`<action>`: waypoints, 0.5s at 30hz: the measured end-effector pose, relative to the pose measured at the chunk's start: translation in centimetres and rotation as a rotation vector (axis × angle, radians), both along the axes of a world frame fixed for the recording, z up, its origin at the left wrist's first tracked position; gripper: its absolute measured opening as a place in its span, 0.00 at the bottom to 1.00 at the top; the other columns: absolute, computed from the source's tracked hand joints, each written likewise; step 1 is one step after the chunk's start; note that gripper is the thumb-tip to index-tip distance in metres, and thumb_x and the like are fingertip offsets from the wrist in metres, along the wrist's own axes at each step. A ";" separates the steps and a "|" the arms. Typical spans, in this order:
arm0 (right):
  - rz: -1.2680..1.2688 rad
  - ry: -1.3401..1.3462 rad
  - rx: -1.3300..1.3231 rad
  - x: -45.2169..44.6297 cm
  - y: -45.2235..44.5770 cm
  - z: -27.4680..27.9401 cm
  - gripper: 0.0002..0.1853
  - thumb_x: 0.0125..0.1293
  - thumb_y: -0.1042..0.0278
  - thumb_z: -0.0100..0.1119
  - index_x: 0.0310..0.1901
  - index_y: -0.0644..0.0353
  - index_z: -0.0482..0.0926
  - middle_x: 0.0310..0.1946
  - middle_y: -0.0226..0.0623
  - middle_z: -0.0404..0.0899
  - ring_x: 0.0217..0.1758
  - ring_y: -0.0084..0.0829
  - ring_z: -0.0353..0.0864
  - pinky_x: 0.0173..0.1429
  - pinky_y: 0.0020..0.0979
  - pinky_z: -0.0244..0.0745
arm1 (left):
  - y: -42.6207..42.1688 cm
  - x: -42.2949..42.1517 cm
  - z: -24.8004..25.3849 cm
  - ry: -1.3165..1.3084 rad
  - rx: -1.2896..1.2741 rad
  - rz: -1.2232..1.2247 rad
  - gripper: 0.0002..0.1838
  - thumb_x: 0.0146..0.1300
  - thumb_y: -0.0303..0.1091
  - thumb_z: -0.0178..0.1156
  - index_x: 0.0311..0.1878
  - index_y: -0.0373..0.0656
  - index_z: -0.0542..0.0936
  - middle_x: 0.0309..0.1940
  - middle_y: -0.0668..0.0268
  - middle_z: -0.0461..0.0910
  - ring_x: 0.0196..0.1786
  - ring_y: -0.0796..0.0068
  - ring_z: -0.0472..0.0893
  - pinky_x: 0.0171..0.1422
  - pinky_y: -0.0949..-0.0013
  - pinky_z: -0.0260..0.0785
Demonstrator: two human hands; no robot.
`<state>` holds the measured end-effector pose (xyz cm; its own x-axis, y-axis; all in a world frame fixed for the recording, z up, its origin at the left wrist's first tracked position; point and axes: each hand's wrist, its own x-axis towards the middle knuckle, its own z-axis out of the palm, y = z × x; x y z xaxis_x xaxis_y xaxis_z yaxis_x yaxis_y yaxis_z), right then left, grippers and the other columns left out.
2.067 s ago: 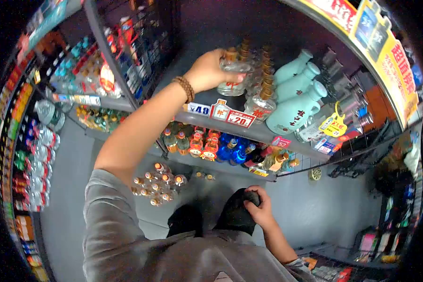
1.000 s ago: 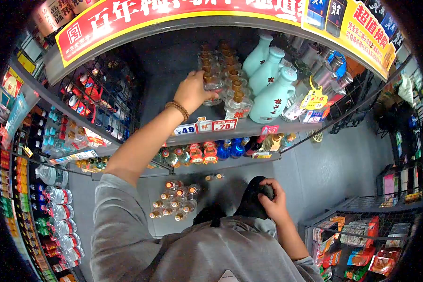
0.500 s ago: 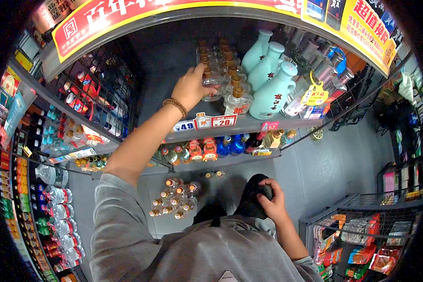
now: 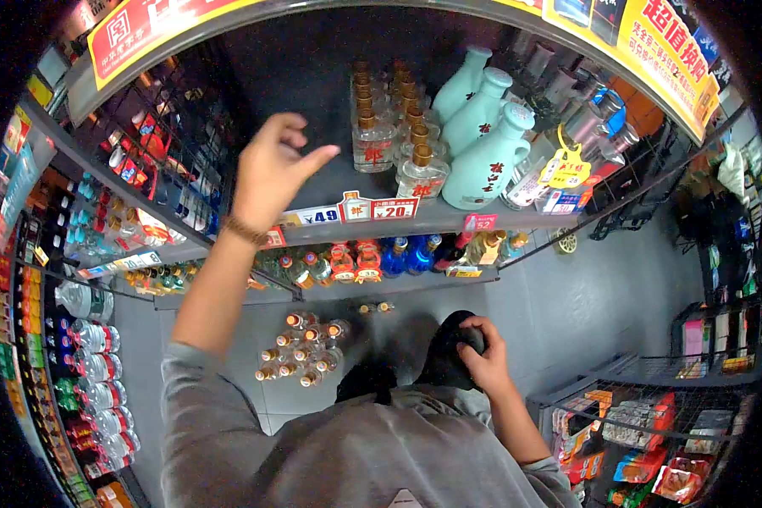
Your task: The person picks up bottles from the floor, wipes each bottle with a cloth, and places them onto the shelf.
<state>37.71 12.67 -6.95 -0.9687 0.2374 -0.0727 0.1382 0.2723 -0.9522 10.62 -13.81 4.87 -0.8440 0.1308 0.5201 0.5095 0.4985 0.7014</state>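
Note:
My left hand hovers over the shelf's front left with thumb and fingers apart and nothing in it. To its right stand two rows of small clear glass bottles with gold caps and red lettering; the front ones are a left-row bottle and a right-row bottle. Beside them are pale green ceramic bottles. My right hand rests low on my dark-clad knee, thumb and fingers apart around it. On the floor, several gold-capped clear bottles stand in a cluster.
A price strip runs along the shelf edge. The shelf below holds blue bottles and red-labelled bottles. Two small bottles stand on the floor near it. Water bottles line the left; a wire rack is at right.
My left hand has let go of the front left-row bottle and moved left, away from the rows. That bottle stays on the shelf. My right hand stays on the knee.

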 end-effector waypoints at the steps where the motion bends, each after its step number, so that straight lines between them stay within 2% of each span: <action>1: 0.010 -0.005 0.004 -0.2 0.3 -0.2 0.17 0.47 0.80 0.55 0.42 0.61 0.72 0.39 0.31 0.73 0.45 0.24 0.70 0.52 0.25 0.64 | -1.0 1.2 -0.1 -0.001 0.054 0.024 0.20 0.51 0.35 0.71 0.43 0.38 0.74 0.27 0.69 0.74 0.24 0.85 0.72 0.27 0.79 0.66; 3: 0.009 -0.022 -0.080 -0.5 1.1 -0.9 0.17 0.47 0.78 0.56 0.42 0.62 0.72 0.39 0.32 0.73 0.45 0.25 0.70 0.51 0.25 0.65 | -3.4 4.1 -1.1 -0.146 0.301 0.018 0.13 0.56 0.34 0.67 0.38 0.38 0.75 0.25 0.72 0.74 0.25 0.88 0.72 0.26 0.81 0.64; 5: 0.007 -0.057 -0.146 -0.6 2.5 -2.3 0.16 0.48 0.76 0.54 0.43 0.61 0.73 0.38 0.33 0.73 0.44 0.27 0.71 0.51 0.25 0.65 | -5.1 8.1 -2.5 -0.234 0.445 0.022 0.05 0.61 0.29 0.60 0.35 0.40 0.75 0.23 0.73 0.73 0.23 0.89 0.71 0.24 0.83 0.61; 6: -0.060 -0.161 -0.388 -0.7 3.3 -2.6 0.16 0.49 0.74 0.53 0.43 0.61 0.73 0.37 0.33 0.73 0.43 0.28 0.71 0.50 0.26 0.66 | -5.8 9.9 -4.1 -0.238 0.463 0.031 0.03 0.62 0.28 0.58 0.35 0.39 0.75 0.22 0.72 0.73 0.22 0.88 0.70 0.23 0.83 0.61; 7: -0.131 -0.270 -0.625 -0.8 4.1 -3.1 0.16 0.49 0.72 0.52 0.43 0.61 0.73 0.36 0.34 0.73 0.43 0.29 0.72 0.49 0.26 0.67 | -6.1 11.7 -6.3 -0.242 0.482 0.045 0.03 0.63 0.27 0.55 0.35 0.39 0.75 0.22 0.72 0.73 0.20 0.87 0.69 0.23 0.83 0.61; 8: -0.155 -0.321 -0.702 -0.9 4.8 -3.9 0.17 0.50 0.67 0.50 0.44 0.61 0.73 0.36 0.37 0.73 0.42 0.34 0.73 0.49 0.31 0.70 | -5.7 13.6 -8.5 -0.321 0.553 0.087 0.04 0.63 0.27 0.53 0.35 0.39 0.76 0.22 0.71 0.74 0.20 0.87 0.69 0.23 0.82 0.62; 9: -0.139 -0.357 -0.687 -0.8 5.2 -4.6 0.17 0.50 0.67 0.50 0.44 0.61 0.73 0.36 0.37 0.73 0.42 0.34 0.73 0.49 0.31 0.70 | -5.2 15.6 -10.9 -0.403 0.628 0.137 0.05 0.63 0.27 0.51 0.35 0.38 0.76 0.22 0.69 0.74 0.20 0.86 0.69 0.23 0.81 0.62; 11: -0.256 -0.397 -1.036 -0.9 5.9 -6.5 0.18 0.50 0.66 0.50 0.44 0.59 0.74 0.37 0.41 0.77 0.39 0.38 0.76 0.44 0.37 0.73 | -3.6 19.2 -15.7 -0.665 0.697 0.126 0.05 0.62 0.28 0.54 0.36 0.39 0.78 0.24 0.69 0.76 0.22 0.85 0.72 0.24 0.80 0.63; 13: -0.231 -0.476 -1.012 -1.3 6.4 -9.2 0.19 0.51 0.63 0.49 0.46 0.59 0.74 0.38 0.42 0.78 0.39 0.41 0.76 0.44 0.40 0.73 | -1.4 22.3 -21.4 -0.813 0.702 0.102 0.05 0.63 0.31 0.55 0.36 0.41 0.78 0.24 0.70 0.76 0.23 0.85 0.72 0.26 0.80 0.65; 14: -0.200 -0.482 -1.024 -1.4 6.5 -10.5 0.19 0.52 0.63 0.49 0.46 0.60 0.73 0.40 0.42 0.77 0.42 0.41 0.76 0.49 0.40 0.72 | 0.1 23.7 -24.0 -0.937 0.751 0.173 0.05 0.63 0.32 0.56 0.37 0.41 0.78 0.25 0.70 0.76 0.25 0.85 0.73 0.27 0.80 0.66; 15: -0.171 -0.486 -1.040 -1.2 6.5 -11.8 0.19 0.52 0.63 0.49 0.46 0.61 0.72 0.41 0.41 0.76 0.45 0.40 0.75 0.53 0.39 0.70 | 0.6 24.8 -27.7 -0.974 0.783 0.081 0.06 0.63 0.32 0.57 0.37 0.41 0.78 0.24 0.70 0.76 0.25 0.84 0.74 0.27 0.80 0.67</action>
